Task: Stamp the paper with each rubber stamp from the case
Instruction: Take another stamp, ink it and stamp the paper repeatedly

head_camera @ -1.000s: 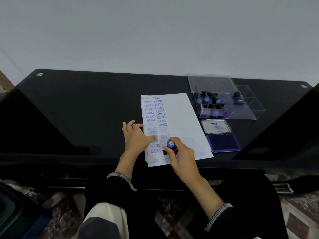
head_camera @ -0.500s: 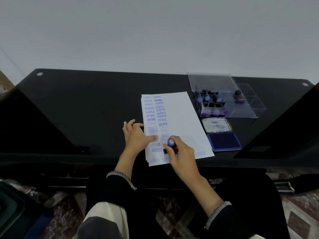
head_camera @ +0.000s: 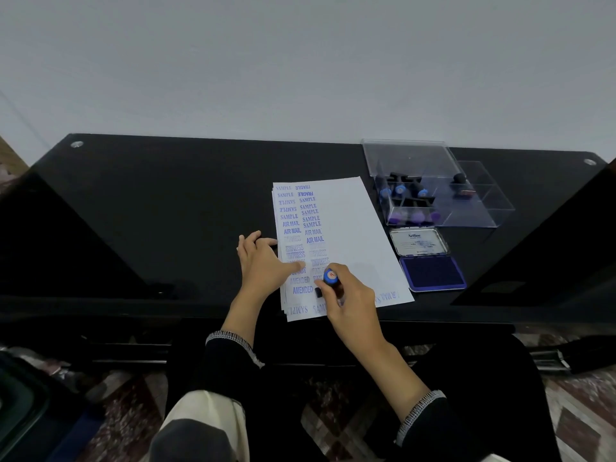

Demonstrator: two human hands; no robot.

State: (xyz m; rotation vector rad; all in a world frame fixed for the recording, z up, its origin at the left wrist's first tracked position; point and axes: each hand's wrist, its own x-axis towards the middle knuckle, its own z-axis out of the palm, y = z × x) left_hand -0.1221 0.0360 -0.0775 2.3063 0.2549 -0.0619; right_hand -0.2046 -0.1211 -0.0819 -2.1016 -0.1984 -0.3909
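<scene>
A white paper sheet (head_camera: 353, 235) lies on the black glass desk, its left part filled with blue prints such as SAMPLE, AIR MAIL and AMENDED. My left hand (head_camera: 263, 265) lies flat on the sheet's left edge, fingers spread, holding it down. My right hand (head_camera: 350, 301) grips a rubber stamp (head_camera: 331, 277) with a blue round top, standing upright on the paper near its lower edge. The clear plastic case (head_camera: 466, 208) with several more stamps sits at the back right.
An open ink pad (head_camera: 432, 273) with a blue cushion and its lid (head_camera: 419, 242) lies right of the paper. The case's clear lid (head_camera: 406, 155) stands open behind it. The desk's front edge (head_camera: 133, 305) runs just below the sheet.
The right hand with the stamp has stayed on the lower part of the paper, shifting only slightly. The left hand has kept its place.
</scene>
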